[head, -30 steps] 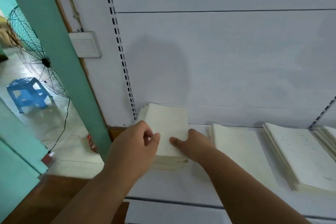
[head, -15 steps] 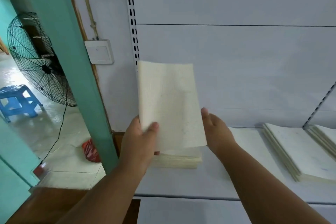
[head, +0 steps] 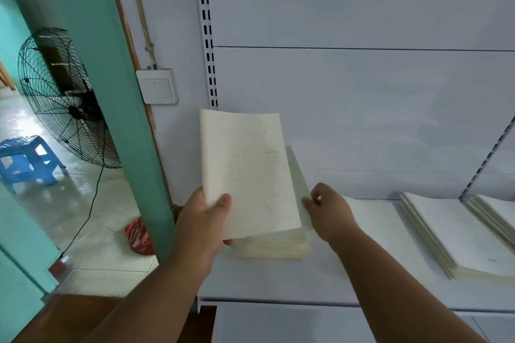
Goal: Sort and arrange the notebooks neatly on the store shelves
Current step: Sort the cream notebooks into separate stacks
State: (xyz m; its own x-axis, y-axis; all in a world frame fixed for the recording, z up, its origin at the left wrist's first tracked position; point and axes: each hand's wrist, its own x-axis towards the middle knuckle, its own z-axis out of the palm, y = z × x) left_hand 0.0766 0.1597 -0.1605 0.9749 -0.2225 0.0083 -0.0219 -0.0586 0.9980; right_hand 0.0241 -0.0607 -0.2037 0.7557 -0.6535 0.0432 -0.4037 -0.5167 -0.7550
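I see 1 cream notebook (head: 248, 172) held upright above the shelf (head: 320, 284), gripped at its lower left corner by the left hand (head: 204, 220), thumb across the cover. Behind it a second, greenish notebook (head: 299, 189) tilts up, its lower right edge pinched by the right hand (head: 328, 207). Directly beneath sits a short stack of notebooks (head: 274, 246) at the shelf's left end. Farther right lie 2 more stacks (head: 457, 234), well apart from the hands. Left of the shelving I see a wall switch (head: 157, 86), a black fan (head: 64, 97) and a blue stool (head: 26, 159).
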